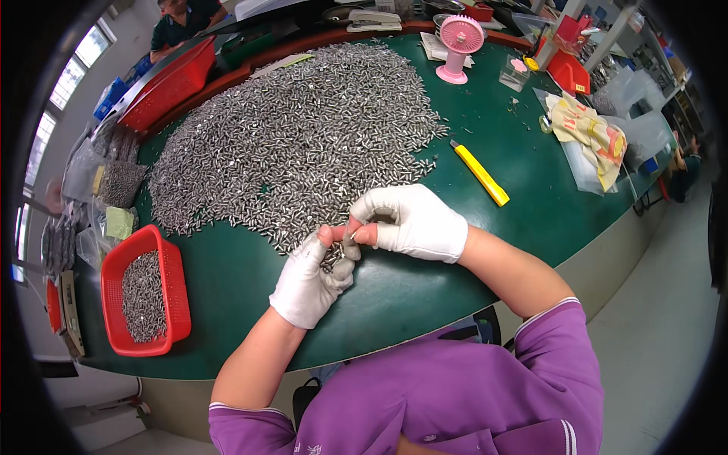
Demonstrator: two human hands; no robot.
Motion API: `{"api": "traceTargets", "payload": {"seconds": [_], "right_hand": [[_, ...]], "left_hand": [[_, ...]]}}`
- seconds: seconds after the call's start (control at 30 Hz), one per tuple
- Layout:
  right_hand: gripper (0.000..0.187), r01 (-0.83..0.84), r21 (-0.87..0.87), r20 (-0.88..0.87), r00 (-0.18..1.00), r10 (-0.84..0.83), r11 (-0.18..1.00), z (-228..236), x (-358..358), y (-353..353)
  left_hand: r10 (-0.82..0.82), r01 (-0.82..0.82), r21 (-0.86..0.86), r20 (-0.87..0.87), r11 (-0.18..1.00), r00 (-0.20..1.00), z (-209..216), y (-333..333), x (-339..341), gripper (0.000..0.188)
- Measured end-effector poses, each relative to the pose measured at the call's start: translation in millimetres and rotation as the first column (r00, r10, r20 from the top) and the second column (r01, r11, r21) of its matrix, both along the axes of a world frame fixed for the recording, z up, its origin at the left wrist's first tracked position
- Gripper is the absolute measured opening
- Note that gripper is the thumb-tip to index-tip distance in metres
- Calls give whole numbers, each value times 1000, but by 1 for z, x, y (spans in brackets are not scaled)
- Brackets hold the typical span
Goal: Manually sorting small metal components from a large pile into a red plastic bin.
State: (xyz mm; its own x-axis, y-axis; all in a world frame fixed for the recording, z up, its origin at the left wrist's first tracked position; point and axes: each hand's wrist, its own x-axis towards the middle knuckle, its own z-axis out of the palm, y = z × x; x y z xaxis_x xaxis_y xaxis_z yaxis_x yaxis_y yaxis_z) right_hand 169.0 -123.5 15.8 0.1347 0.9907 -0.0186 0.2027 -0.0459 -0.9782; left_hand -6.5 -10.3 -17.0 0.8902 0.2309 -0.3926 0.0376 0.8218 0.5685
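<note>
A wide heap of small silvery metal pins point(303, 129) covers much of the green table. At its near edge my two hands meet, both in white gloves with some fingertips bare. My left hand point(307, 284) is curled, cupping several of the small metal pins point(331, 262) against its fingers. From the right, my right hand point(413, 224) brings thumb and forefinger together at the left fingertips. It pinches what looks like one small metal pin, mostly hidden by the fingers.
At left stands a red plastic basket point(182, 303) with more pins in it. A yellow utility knife point(481, 174) lies right of the heap. Beyond are a pink fan point(459, 45), a printed cloth point(588, 136) and bagged parts point(121, 182). A person point(182, 26) sits across the table.
</note>
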Motion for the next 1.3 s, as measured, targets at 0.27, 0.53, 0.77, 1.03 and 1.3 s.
{"api": "traceTargets", "payload": {"seconds": [0.27,0.53,0.77,1.03,1.3], "right_hand": [[12,123,478,466,803,-370,869,-9,3,11],[14,28,514,602,701,-383,858,-15,3,12],[11,11,518,585,725,-363,855,-15,-1,17],[13,5,537,552,754,-356,844,-18,1,14],[14,-68,555,457,858,-236,829,-17,-2,13]], "left_hand": [[38,-39,21,53,999,998,-2,7,-5,28],[558,-667,138,440,732,704,52,86,-60,24],[824,-130,978,-60,160,563,69,155,-195,85],[725,-256,964,124,74,677,69,124,-159,62],[128,-10,788,-87,615,988,55,14,-28,32]]}}
